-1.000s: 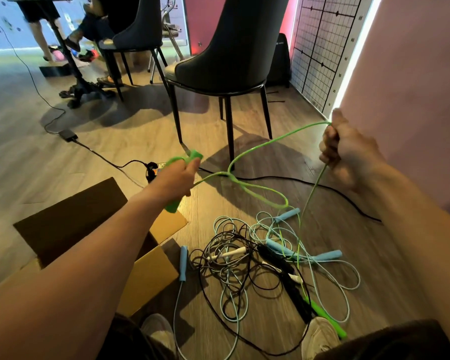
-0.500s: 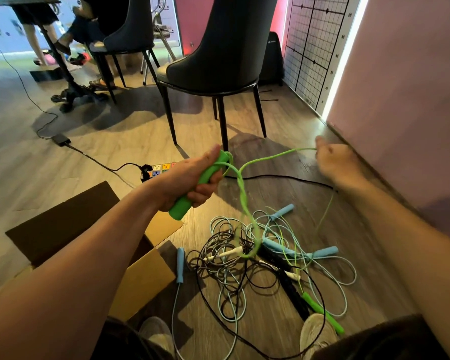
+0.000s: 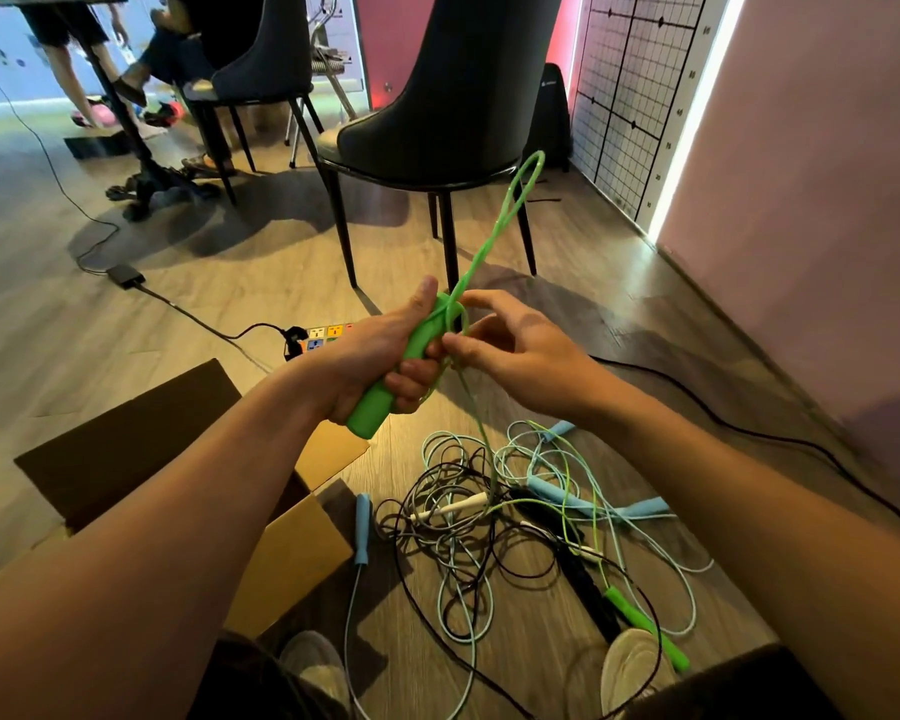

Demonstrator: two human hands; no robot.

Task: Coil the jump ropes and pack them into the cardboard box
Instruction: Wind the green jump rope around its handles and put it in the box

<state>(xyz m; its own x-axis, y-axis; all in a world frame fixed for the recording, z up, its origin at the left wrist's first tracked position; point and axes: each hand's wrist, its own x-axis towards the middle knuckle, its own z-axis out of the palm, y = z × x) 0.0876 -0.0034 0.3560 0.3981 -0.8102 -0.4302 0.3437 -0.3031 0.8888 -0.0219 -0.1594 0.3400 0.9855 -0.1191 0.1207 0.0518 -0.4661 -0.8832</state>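
My left hand (image 3: 385,350) grips one handle of the green jump rope (image 3: 372,410), held up over the floor. A loop of its green cord (image 3: 510,210) stands up from the handle's top. My right hand (image 3: 520,350) is right beside the handle and pinches the green cord against it. The cord runs down to the other green handle (image 3: 645,634) by my right shoe. A tangle of light blue, black and white jump ropes (image 3: 489,527) lies on the floor below my hands. The open cardboard box (image 3: 292,558) sits at lower left, partly hidden by my left arm.
A dark chair (image 3: 437,127) stands just beyond my hands; a second chair and people's legs are at the far left. A power strip (image 3: 323,335) and black cables (image 3: 749,433) lie on the wood floor. A pink wall closes the right side.
My right hand came in from the far right to the handle, bringing the green cord with it. A loop now stands above the handle. My left hand rose slightly.
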